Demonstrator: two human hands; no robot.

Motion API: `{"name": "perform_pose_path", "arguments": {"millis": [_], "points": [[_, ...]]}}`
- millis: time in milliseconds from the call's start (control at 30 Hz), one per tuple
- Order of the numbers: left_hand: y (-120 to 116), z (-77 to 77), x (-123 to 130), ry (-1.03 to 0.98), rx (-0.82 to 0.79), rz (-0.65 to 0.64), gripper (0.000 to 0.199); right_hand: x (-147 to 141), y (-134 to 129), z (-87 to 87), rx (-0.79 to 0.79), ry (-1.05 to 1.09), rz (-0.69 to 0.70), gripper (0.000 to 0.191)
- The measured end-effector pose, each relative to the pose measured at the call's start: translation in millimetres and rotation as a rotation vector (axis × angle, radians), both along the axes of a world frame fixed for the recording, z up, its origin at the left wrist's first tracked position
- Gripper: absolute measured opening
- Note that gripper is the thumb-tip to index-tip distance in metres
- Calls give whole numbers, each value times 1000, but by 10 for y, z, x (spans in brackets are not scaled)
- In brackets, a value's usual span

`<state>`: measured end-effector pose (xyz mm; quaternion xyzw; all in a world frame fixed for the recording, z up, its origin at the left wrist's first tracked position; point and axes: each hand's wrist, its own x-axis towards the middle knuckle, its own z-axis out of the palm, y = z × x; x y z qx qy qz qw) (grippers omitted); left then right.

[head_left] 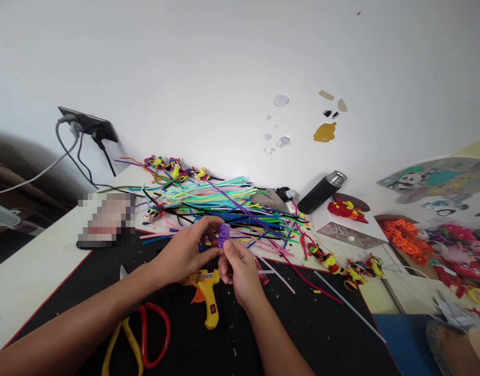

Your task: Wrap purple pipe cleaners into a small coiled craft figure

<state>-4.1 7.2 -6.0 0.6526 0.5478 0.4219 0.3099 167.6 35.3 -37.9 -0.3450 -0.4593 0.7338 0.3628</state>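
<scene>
A small purple coiled piece (pixel 224 235) is held upright between both hands above the black mat (pixel 302 318). My left hand (pixel 190 248) reaches round its left side, with fingers behind and thumb below. My right hand (pixel 240 266) pinches its lower end between thumb and curled fingers. Just below the hands lies a yellow glue gun (pixel 211 303), its nozzle end partly hidden by my left hand. Scissors with one red and one yellow handle (pixel 144 334) rest under my left forearm. Behind the hands spreads a pile of coloured pipe cleaners (pixel 212 196).
A black thermos (pixel 320 193) leans against the wall at the back right. Small colourful figures (pixel 356 272) lie right and back left. A blurred-out phone-like object (pixel 106 222) is at the left, below a power strip (pixel 89 125). Orange pieces (pixel 404 237) sit far right.
</scene>
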Motion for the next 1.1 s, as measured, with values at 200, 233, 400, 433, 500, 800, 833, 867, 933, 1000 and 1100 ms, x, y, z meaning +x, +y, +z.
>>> {"name": "perform_pose_path", "arguments": {"millis": [200,233,400,433,500,800,833,867,933,1000,1100], "points": [[3,-6,-37,31,10,-29,52,6,-2,29,1,-7,14,53],[3,-1,-41,44,6,-31,53,5,-3,30,1,-11,16,53],[6,33,-43,70,-19,-36,48,5,-12,29,0,-17,32,55],[6,36,-42,60,-17,-35,48,6,-12,27,0,-16,37,55],[4,37,-40,32,-3,-37,47,9,-12,21,-1,-7,41,55],[10,81,-19,-66,0,-16,45,19,11,9,-46,41,26,55],[10,82,-16,-74,-9,-13,44,19,13,9,-46,48,28,55],[11,80,-13,-78,-15,-9,44,18,14,7,-47,55,30,55],[11,67,-7,-79,-23,-10,43,16,14,2,-51,66,29,55],[9,51,0,-85,-29,-16,44,15,12,0,-62,76,23,56],[4,38,8,-118,-40,-24,46,20,7,10,-91,85,16,56]]}}
